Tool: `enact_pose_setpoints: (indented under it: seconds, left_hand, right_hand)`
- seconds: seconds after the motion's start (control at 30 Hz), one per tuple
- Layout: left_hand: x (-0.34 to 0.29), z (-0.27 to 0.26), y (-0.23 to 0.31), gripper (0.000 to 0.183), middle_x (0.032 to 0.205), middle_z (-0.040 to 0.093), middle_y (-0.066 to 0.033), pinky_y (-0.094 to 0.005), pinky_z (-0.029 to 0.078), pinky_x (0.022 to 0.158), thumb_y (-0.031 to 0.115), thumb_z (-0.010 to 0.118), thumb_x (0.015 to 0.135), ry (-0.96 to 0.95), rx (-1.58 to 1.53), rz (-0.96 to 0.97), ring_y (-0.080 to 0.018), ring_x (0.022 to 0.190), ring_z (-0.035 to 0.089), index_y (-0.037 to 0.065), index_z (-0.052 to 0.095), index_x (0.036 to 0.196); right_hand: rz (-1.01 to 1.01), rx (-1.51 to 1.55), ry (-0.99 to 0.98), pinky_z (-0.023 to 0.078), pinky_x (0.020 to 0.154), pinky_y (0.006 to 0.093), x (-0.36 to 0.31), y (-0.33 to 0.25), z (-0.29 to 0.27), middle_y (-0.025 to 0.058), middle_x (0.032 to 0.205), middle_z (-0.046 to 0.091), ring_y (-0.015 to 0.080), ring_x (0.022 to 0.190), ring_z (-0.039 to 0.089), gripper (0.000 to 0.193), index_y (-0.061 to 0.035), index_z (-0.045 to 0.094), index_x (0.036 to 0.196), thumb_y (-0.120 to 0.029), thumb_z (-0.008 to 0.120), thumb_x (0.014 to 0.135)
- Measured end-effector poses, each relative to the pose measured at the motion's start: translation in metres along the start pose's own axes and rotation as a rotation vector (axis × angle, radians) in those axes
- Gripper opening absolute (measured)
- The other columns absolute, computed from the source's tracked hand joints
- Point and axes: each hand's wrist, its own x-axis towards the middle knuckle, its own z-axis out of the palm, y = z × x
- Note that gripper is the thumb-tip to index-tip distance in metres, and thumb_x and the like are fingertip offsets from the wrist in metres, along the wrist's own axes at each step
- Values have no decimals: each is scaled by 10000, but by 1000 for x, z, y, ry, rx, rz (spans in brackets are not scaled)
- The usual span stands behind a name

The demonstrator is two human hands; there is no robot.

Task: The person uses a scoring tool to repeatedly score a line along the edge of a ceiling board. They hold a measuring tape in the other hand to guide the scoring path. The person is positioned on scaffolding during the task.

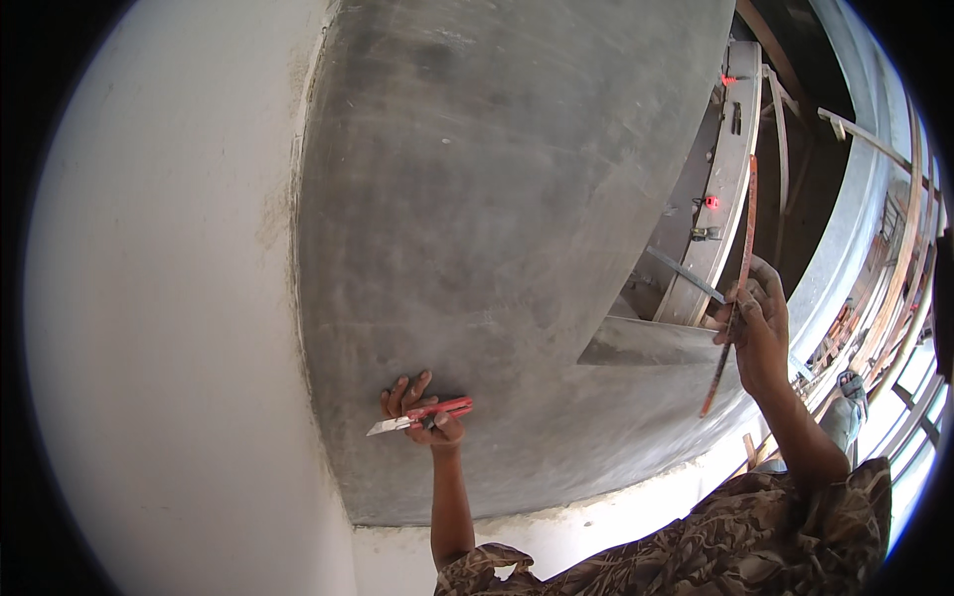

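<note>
My left hand (417, 409) presses against a grey cement board (477, 228) overhead and grips a red utility knife (422, 414) with its blade pointing left. My right hand (757, 323) is raised at the board's right edge and holds a long, thin red ruler (740, 268) that runs almost straight up and down. Both forearms come up from camouflage sleeves at the lower edge.
A white plastered wall (169, 328) fills the left side and meets the board at a rough seam. A metal frame channel (723, 189) with red marks runs beside the ruler. Wooden scaffold poles (899, 288) and railings stand at the far right.
</note>
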Motion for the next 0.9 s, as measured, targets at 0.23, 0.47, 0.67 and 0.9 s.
enact_pose_setpoints:
  seconds: [0.23, 0.47, 0.67, 0.9]
  left_hand:
    - [-2, -1, 4, 392, 910, 722, -82, -500, 258, 1097, 480, 378, 999, -59, -2, -45, -268, 1157, 543, 133, 414, 821]
    - [4, -3, 13, 435, 956, 698, -160, -513, 282, 1075, 453, 395, 996, -68, -12, -44, -343, 1184, 491, 51, 435, 833]
    - [-3, -5, 7, 438, 931, 709, -129, -519, 263, 1088, 472, 391, 996, -52, -31, -52, -320, 1162, 521, 60, 437, 854]
    - [-1, -2, 2, 429, 894, 717, -91, -517, 244, 1105, 485, 389, 998, -38, -51, -32, -293, 1148, 549, 69, 440, 910]
  right_hand:
    - [-483, -413, -408, 510, 738, 337, 31, -48, 104, 153, 972, 680, 228, 800, 669, 259, -12, 629, 1188, -82, 547, 953]
    - [-771, -363, -403, 488, 686, 375, 71, -73, 210, 199, 1024, 684, 315, 729, 628, 321, -51, 655, 1208, -31, 544, 907]
    - [-662, -286, -457, 478, 625, 348, 67, -75, 215, 184, 957, 699, 250, 618, 591, 314, -34, 674, 1171, 1, 560, 880]
    - [-732, -146, -452, 491, 654, 336, 79, -53, 229, 164, 933, 703, 238, 669, 616, 296, -45, 692, 1143, -35, 567, 875]
